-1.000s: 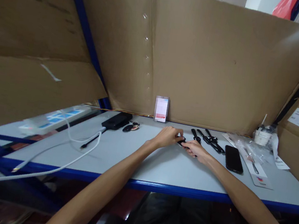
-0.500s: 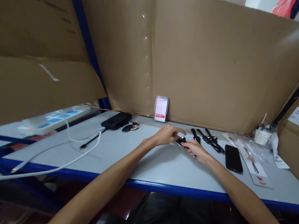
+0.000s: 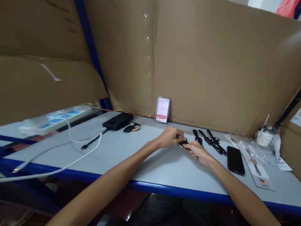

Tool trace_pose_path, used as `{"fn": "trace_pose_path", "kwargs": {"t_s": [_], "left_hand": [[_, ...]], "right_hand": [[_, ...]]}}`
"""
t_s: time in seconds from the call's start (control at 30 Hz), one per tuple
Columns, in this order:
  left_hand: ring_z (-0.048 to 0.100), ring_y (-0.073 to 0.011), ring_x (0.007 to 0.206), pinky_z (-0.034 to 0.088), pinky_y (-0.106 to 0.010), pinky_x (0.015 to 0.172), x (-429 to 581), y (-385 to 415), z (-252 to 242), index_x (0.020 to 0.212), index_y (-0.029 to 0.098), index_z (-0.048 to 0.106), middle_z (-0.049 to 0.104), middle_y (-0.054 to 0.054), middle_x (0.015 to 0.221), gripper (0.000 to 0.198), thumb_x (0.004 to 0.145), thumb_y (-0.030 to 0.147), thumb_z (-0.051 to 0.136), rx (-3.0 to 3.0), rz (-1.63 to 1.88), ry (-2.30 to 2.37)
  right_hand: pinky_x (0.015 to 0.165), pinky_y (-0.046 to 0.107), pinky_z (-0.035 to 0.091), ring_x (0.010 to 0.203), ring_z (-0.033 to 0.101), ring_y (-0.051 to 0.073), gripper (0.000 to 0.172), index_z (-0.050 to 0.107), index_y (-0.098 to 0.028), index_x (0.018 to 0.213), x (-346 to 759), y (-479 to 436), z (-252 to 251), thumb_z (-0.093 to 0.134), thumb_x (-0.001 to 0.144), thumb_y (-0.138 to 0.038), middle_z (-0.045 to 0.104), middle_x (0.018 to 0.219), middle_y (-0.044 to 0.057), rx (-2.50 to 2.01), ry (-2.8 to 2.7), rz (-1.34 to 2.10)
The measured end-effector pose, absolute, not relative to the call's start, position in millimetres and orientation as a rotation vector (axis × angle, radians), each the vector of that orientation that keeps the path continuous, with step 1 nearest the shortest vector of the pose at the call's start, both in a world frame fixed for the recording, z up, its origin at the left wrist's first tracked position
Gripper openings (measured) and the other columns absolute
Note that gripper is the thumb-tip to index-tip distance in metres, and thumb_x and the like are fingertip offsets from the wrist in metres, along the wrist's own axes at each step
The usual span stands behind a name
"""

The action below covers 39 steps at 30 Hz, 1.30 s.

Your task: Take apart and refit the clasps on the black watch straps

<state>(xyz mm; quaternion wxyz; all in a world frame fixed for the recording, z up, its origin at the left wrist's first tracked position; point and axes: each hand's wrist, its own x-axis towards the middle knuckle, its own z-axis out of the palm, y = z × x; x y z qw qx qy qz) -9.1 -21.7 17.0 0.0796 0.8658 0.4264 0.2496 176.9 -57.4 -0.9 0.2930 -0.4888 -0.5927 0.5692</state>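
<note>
Near the middle of the table, my right hand [image 3: 196, 149] is wrapped round one end of a small black tool [image 3: 183, 143], which looks like a spokeshave. The fingers of my left hand [image 3: 171, 137] are closed in a pinch on the tool's upper part, touching it from the left. Both hands hide most of it. Several similar black tools [image 3: 210, 139], with slim handles and shiny metal parts, lie just beyond my right hand. A dark phone [image 3: 235, 160] lies flat to the right of them.
A lit phone [image 3: 162, 110] leans on the cardboard wall [image 3: 203, 60]. To the left are a black box-like device [image 3: 118, 121], a white cable [image 3: 81, 157] and a power strip [image 3: 56, 119]. A cup [image 3: 264, 137], plastic packaging [image 3: 258, 151] and a printed card [image 3: 263, 181] are at right.
My left fingers, raised and apart above the tool before, have come down and closed on it. The shiny metal part is now covered. My right hand keeps its hold in about the same place.
</note>
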Motion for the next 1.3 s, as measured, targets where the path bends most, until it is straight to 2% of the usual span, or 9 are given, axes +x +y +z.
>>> {"fn": "trace_pose_path", "kwargs": {"t_s": [0.2,0.4,0.7,1.03,1.3], "left_hand": [[0.052,-0.0136,0.059,0.028,-0.025,0.059,-8,-23,17,0.099,0.02,0.07,0.066,0.001,0.068,0.023,0.089,0.038,0.061,2.594,0.752,1.332],[0.059,-0.0164,0.067,0.032,-0.025,0.061,-5,-19,11,0.092,0.02,0.073,0.072,-0.003,0.077,0.019,0.091,0.031,0.058,2.595,0.767,1.396],[0.068,-0.0216,0.083,0.037,-0.027,0.066,0,-24,7,0.095,0.021,0.074,0.077,-0.008,0.093,0.023,0.096,0.027,0.051,2.727,0.765,1.425],[0.069,-0.0237,0.085,0.039,-0.028,0.068,5,-30,10,0.101,0.02,0.071,0.076,-0.011,0.095,0.028,0.099,0.028,0.044,2.771,0.641,1.549],[0.069,-0.0239,0.08,0.04,-0.029,0.068,11,-35,11,0.104,0.019,0.067,0.075,-0.011,0.089,0.024,0.098,0.027,0.046,2.674,0.601,1.679]], "right_hand": [[0.043,0.025,0.009,0.042,0.019,0.006,0.027,0.051,-0.018,0.07,177,-58,0,0.058,0.093,-0.03,0.028,0.049,-0.01,-1.298,-1.581,1.527],[0.043,0.025,0.009,0.042,0.019,0.006,0.028,0.051,-0.018,0.071,177,-59,1,0.061,0.093,-0.032,0.029,0.05,-0.01,-1.316,-1.579,1.519],[0.042,0.025,0.008,0.042,0.019,0.006,0.029,0.051,-0.018,0.07,176,-59,2,0.06,0.094,-0.032,0.028,0.049,-0.01,-1.311,-1.587,1.519],[0.042,0.025,0.009,0.041,0.019,0.006,0.028,0.051,-0.018,0.07,177,-58,1,0.058,0.094,-0.032,0.029,0.048,-0.01,-1.33,-1.613,1.506],[0.042,0.025,0.009,0.04,0.02,0.006,0.027,0.051,-0.018,0.07,176,-57,-1,0.057,0.093,-0.03,0.03,0.048,-0.01,-1.347,-1.637,1.485]]}}
